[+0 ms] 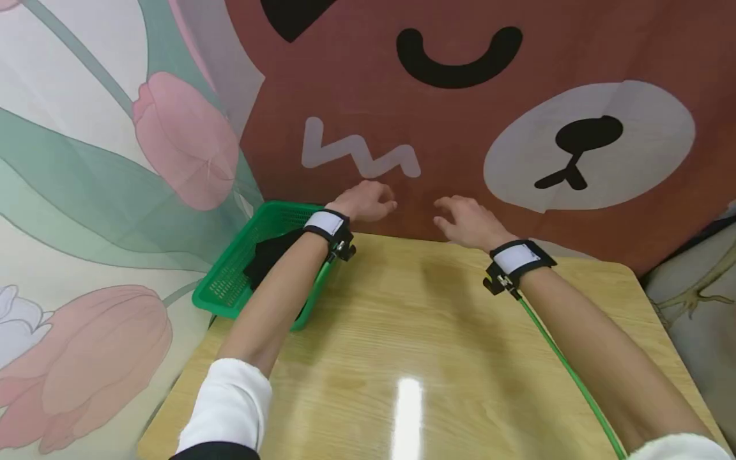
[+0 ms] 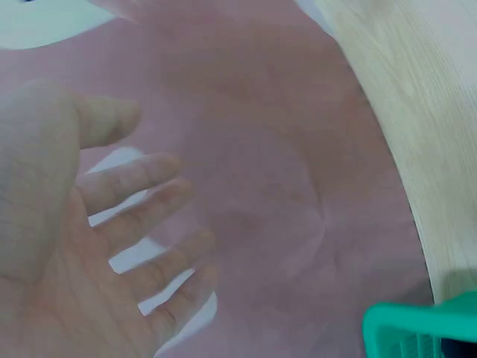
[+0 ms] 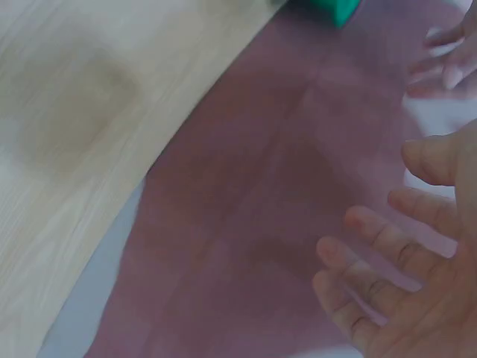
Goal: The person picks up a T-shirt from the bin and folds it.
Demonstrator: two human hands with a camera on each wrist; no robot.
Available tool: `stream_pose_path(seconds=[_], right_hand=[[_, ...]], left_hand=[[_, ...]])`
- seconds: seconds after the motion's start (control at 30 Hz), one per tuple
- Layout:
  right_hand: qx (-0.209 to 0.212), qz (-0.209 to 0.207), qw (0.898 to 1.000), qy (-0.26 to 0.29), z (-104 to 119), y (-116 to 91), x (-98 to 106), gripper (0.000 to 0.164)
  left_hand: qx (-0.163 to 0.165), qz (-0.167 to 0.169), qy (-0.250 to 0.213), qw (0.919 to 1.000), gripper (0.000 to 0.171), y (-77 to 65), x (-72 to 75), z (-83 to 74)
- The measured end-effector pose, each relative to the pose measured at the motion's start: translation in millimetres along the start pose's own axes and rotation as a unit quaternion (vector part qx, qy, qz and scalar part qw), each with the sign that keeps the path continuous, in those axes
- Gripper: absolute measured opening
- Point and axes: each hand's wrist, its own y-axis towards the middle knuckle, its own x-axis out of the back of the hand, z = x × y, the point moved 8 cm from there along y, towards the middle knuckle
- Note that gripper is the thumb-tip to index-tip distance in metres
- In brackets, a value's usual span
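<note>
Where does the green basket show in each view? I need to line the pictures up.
Head: green basket left of centre, partly covered by the left forearm.
Left wrist: only a corner of the green basket, bottom right.
Right wrist: a small piece of the green basket, top edge, right of centre.
Shared landmark: the wooden table.

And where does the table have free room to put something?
The pale wooden table is bare between the green plastic basket and its own right edge. Crowded: far left corner, where the basket holds a black cloth-like item.
</note>
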Motion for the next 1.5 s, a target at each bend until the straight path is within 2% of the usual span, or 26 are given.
stream_pose_path(seconds=[0.13,0.23,0.33,0.43,0.5,0.63,0.73,0.83,1.0,1.13,1.2,1.33,1.43,1.5], right_hand=[[0.065,-0.017,0.997,0.026,42,9,-17,0.043],[0.108,-0.020,0.993,0.049,70,18,-37,0.036],[0.144,-0.009,0.987,0.068,93,26,-64,0.033],[0.161,0.014,0.984,0.078,109,34,-96,0.033],[0.157,0.027,0.984,0.078,114,39,-115,0.034],[0.130,0.058,0.987,0.070,119,46,-148,0.034],[0.104,0.080,0.990,0.047,121,50,-165,0.033],[0.078,0.094,0.992,0.016,124,54,-175,0.034],[0.051,0.108,0.992,-0.050,129,62,-184,0.038],[0.045,0.098,0.992,-0.065,129,64,-190,0.053],[0.054,0.073,0.995,-0.042,130,65,-187,0.056],[0.085,-0.013,0.995,0.041,132,67,-169,0.045],[0.102,-0.078,0.984,0.124,130,66,-145,0.043],[0.096,-0.101,0.971,0.196,126,65,-128,0.043]], left_hand=[[0.019,-0.020,-0.011,0.9996,0.046,-27.1,3.8,19.6],[0.024,-0.033,-0.019,0.9990,0.045,-45.9,0.6,36.0],[0.037,-0.035,-0.016,0.9986,0.045,-63.4,-12.9,56.3],[0.061,-0.012,-0.008,0.9980,0.049,-79.0,-37.6,79.5],[0.074,0.003,-0.001,0.9972,0.053,-87.9,-56.1,93.2],[0.121,0.018,0.024,0.9921,0.069,-103.1,-87.9,117.8],[0.160,0.024,0.036,0.9862,0.082,-110.5,-103.7,130.5],[0.170,0.025,0.046,0.9841,0.083,-110.5,-111.4,135.6],[0.147,0.018,0.067,0.9867,0.052,-105.8,-104.2,137.3],[0.123,0.037,0.025,0.9915,0.035,-110.1,-86.7,138.0],[0.107,0.032,-0.002,0.9938,0.028,-113.8,-72.9,138.4],[0.071,-0.005,-0.040,0.9967,0.025,-122.8,-44.0,137.6],[0.061,-0.029,-0.060,0.9960,0.027,-131.2,-27.4,137.7],[0.061,-0.045,-0.071,0.9946,0.028,-136.3,-19.1,138.8]])
